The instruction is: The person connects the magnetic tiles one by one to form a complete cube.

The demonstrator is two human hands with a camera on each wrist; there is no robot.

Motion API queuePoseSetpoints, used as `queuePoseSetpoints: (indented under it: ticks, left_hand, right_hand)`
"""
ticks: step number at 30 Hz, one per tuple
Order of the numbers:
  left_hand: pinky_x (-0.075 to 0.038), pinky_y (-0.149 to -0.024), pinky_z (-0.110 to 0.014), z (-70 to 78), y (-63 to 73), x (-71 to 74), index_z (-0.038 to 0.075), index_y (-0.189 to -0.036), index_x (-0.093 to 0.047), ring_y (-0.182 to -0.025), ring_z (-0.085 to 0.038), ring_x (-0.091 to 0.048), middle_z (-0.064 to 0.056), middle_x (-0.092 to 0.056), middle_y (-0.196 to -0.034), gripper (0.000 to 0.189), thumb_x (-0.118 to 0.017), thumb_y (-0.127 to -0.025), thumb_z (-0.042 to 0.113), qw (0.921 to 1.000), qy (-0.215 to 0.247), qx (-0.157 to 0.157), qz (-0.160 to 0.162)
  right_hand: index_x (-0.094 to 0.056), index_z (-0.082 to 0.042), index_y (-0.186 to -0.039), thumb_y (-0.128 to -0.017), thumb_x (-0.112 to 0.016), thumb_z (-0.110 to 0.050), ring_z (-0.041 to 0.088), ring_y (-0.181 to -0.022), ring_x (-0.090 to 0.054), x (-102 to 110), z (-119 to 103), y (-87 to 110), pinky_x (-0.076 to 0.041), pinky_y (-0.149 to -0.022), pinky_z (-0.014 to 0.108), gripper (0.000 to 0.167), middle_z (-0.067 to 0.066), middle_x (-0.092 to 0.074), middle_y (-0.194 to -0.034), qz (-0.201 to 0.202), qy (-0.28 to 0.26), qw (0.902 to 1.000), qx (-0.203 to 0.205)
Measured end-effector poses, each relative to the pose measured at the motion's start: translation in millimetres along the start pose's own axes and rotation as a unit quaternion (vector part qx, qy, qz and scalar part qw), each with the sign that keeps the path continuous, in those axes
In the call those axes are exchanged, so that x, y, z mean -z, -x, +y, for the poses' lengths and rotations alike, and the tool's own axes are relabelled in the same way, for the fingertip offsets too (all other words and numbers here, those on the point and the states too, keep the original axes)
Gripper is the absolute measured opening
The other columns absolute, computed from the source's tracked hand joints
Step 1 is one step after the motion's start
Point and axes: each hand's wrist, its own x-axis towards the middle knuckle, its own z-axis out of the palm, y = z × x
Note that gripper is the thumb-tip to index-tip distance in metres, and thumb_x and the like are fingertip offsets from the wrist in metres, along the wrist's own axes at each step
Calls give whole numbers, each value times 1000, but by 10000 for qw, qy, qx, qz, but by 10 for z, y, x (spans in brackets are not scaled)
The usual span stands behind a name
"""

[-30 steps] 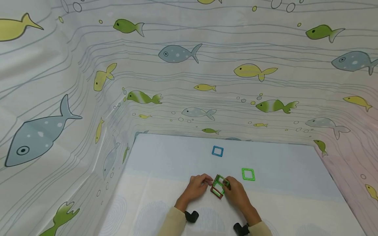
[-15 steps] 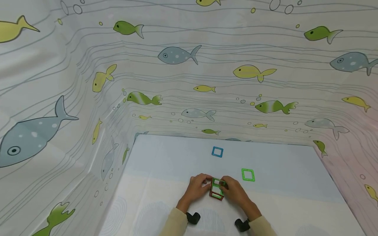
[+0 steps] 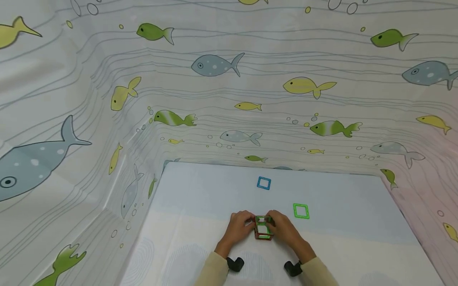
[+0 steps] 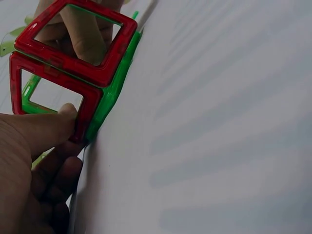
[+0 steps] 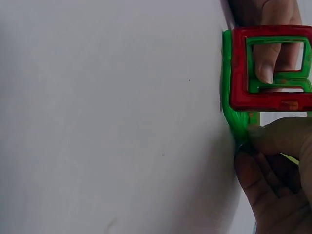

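Observation:
A small box of red and green square magnetic tiles [image 3: 264,234] stands on the white table between both hands. Its red front tile [image 5: 238,73] and a green bottom tile [image 5: 226,63] show in the right wrist view. My left hand [image 3: 239,229] grips the box's left side; in the left wrist view its thumb [image 4: 63,123] presses a red side tile [image 4: 87,109], with the other fingers curled below. On the opposite side my right hand [image 3: 284,230] pinches a green tile between thumb and fingers. The far side is partly hidden by the fingers.
A blue square tile frame [image 3: 258,182] lies flat toward the back of the table [image 3: 200,190]. To the right of the hands lies a loose green square tile frame [image 3: 295,211]. Fish-printed sheeting [image 3: 214,95] rises behind the table and along its sides.
The tile box has turned from a slanted position to nearly square with the table's edge. My left hand has closed in from beside it onto its left side.

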Motion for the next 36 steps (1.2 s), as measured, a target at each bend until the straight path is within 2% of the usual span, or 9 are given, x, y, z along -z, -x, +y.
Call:
queuePoseSetpoints:
  ticks: [12,27,36]
  left_hand:
    - [-41,-79,-28,-6,-5,-20,19,-97,-76,-83,-6,-64,7,-72,-89,12,-78,-86,23,9994,70,-144,303]
    - [-39,-79,-26,2,2,-35,19,-96,-76,-81,-5,-64,7,-72,-87,10,-78,-87,22,9993,152,-46,344]
    - [-41,-78,-27,-1,-2,-37,19,-95,-76,-79,-5,-64,7,-72,-86,10,-79,-86,22,9990,85,-117,429]
  right_hand:
    - [-67,-18,-90,-84,-79,-8,2,-70,-49,-13,38,23,-44,-63,20,16,-12,-62,-82,265,39,9994,197]
    - [-68,-18,-90,-84,-79,-8,-1,-69,-50,-40,38,41,-45,-63,20,17,-10,-67,-84,416,29,9988,268]
    - [-68,-19,-90,-83,-80,-8,-1,-69,-51,-63,57,41,-45,-63,20,17,-10,-67,-84,526,-24,9983,248]
